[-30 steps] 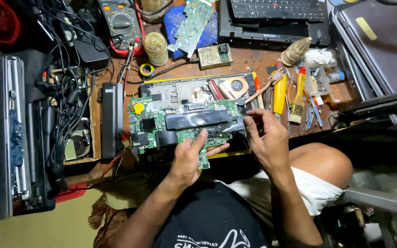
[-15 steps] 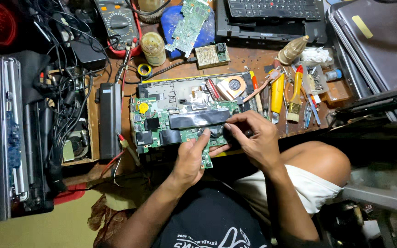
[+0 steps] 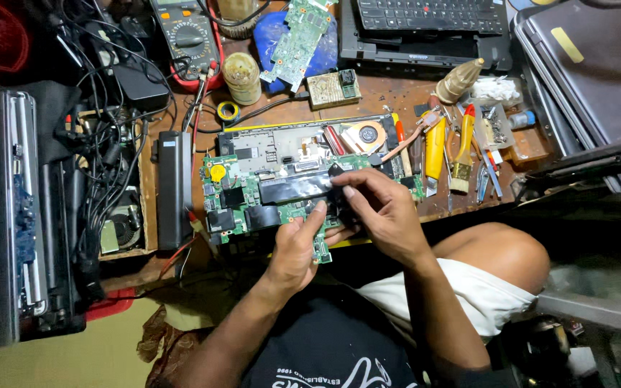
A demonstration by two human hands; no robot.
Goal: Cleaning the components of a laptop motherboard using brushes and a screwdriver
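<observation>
Dim overall, with one warm pool of light falling from above onto the middle of the counter [image 3: 389,97]. Brightest on the green motherboard [image 3: 253,194] and on both hands, left hand [image 3: 297,248] and right hand [image 3: 382,212]. Soft glare on the black film strip [image 3: 296,188] across the board. Deep shadow at the left edge, the top left corner and the lower right, swallowing detail there. Sharp enough in the centre; slightly soft and stretched toward the edges. Mild grain in dark areas.

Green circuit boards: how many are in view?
2: a large green board under both hands at the bench edge, and a smaller green board lying on the blue pad up top. Others may be hidden.
</observation>
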